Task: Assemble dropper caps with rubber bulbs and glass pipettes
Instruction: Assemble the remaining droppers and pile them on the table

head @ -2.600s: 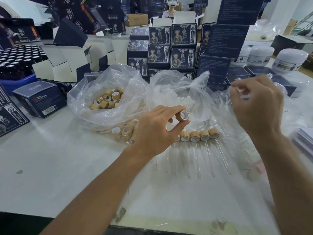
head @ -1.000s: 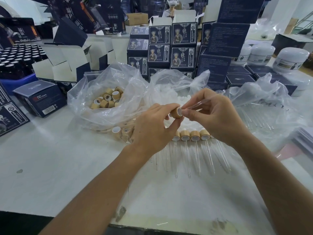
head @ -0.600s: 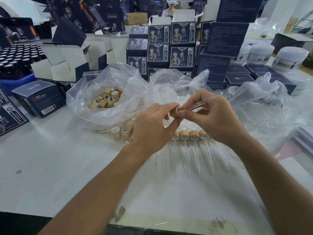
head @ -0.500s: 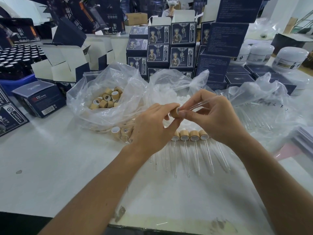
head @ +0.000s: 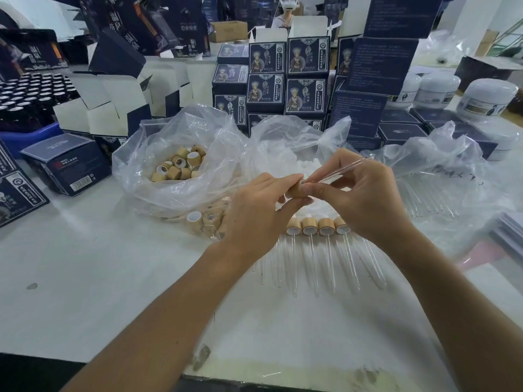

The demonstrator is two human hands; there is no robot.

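My left hand (head: 254,216) pinches a tan wood-look dropper cap (head: 295,190) above the table. My right hand (head: 359,196) pinches a clear glass pipette (head: 339,171) whose near end sits in the cap's white opening; the rest slants up to the right. Below the hands, several finished droppers (head: 317,230) lie in a row with their glass tubes towards me. A clear bag of loose caps (head: 181,165) lies to the left. A bag of white rubber bulbs (head: 285,154) lies behind my hands. A bag of glass pipettes (head: 430,193) lies to the right.
Dark blue printed boxes (head: 308,77) stand stacked behind the bags. Open white-lined cartons (head: 113,103) and a blue crate of dark bottles (head: 25,100) stand at the left. White jars (head: 486,100) sit at the far right. A person sits beyond the boxes.
My right hand came from the pipette bag to the cap with a pipette, and its end went into the cap. In the last half second the hands hardly moved.
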